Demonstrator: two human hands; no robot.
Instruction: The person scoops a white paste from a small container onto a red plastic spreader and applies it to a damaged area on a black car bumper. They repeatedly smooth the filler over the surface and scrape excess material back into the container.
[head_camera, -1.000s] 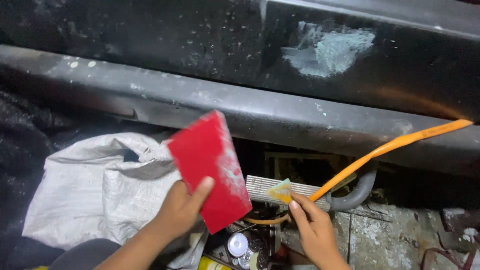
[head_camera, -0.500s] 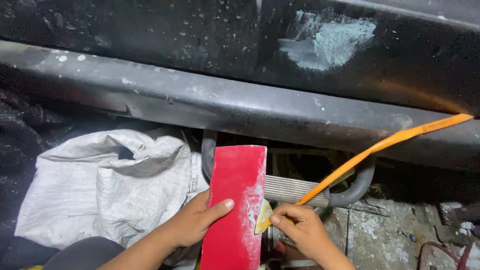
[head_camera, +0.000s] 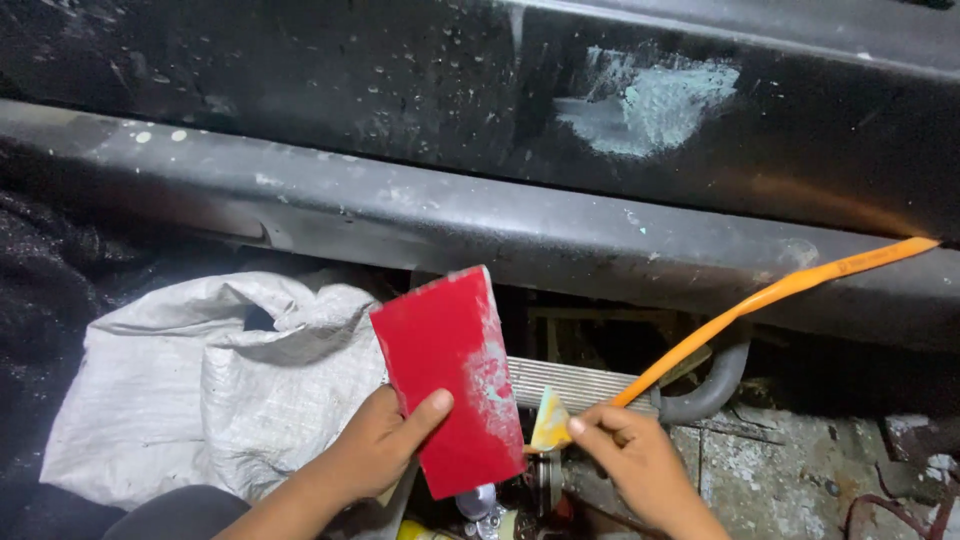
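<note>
Lying below dark car panel (head_camera: 300, 90), patch of pale filler (head_camera: 650, 100) drying. White sack (head_camera: 180, 390) resting left. Left hand (head_camera: 375, 450) clamping red spreader card (head_camera: 450, 375); right hand (head_camera: 635, 455) pinching small yellow spreader (head_camera: 550, 422). Risking smeared filler dripping, card tilting.

The picture is dim. Light falls from near the camera onto the middle, so the red card (head_camera: 450, 375) and white woven sack (head_camera: 190, 390) look bright. The corners and the gap under the dark car panel (head_camera: 400, 90) stay black. The panel shines a little. Things at the bottom edge look blurry.
</note>
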